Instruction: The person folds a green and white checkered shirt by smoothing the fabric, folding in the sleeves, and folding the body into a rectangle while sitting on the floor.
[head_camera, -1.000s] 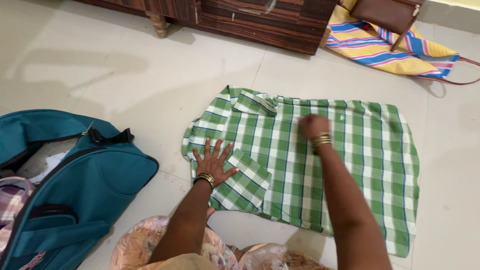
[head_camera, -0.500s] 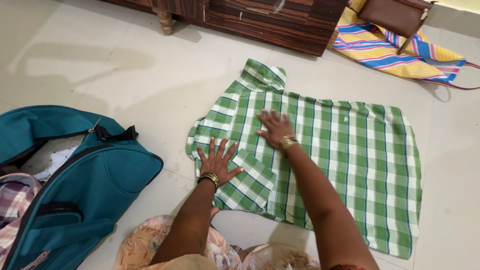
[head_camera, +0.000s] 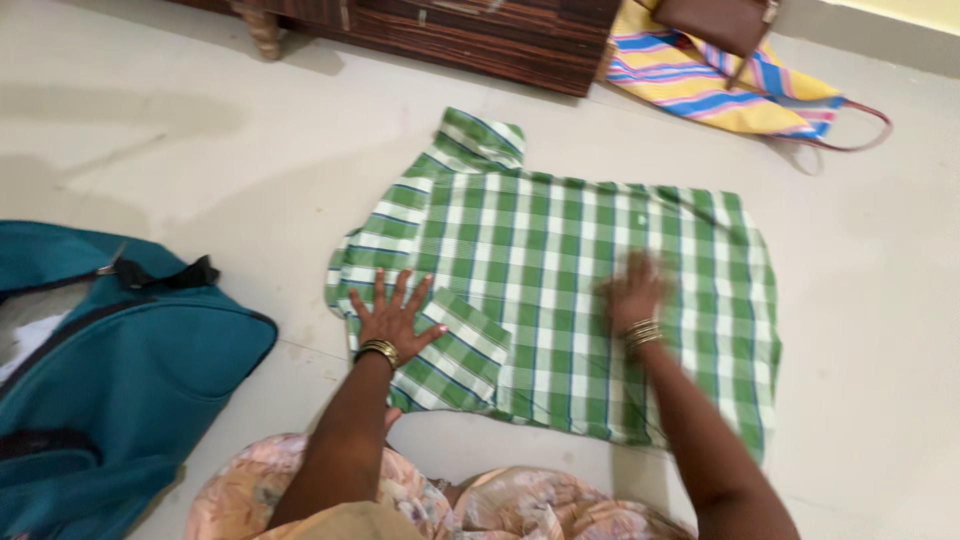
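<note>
Head view: green checked shirt (head_camera: 560, 290) lies spread flat on the tiled floor (head_camera: 250, 190), beside a teal bag (head_camera: 110, 370). Left hand (head_camera: 392, 315), grip released, presses its collar end; right hand (head_camera: 632, 292), blurred, flat on the middle.

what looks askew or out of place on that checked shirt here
One thing: the far sleeve sticks out past the green checked shirt, unfolded, while the near sleeve is folded in beside the left hand. The right hand is blurred.
</note>
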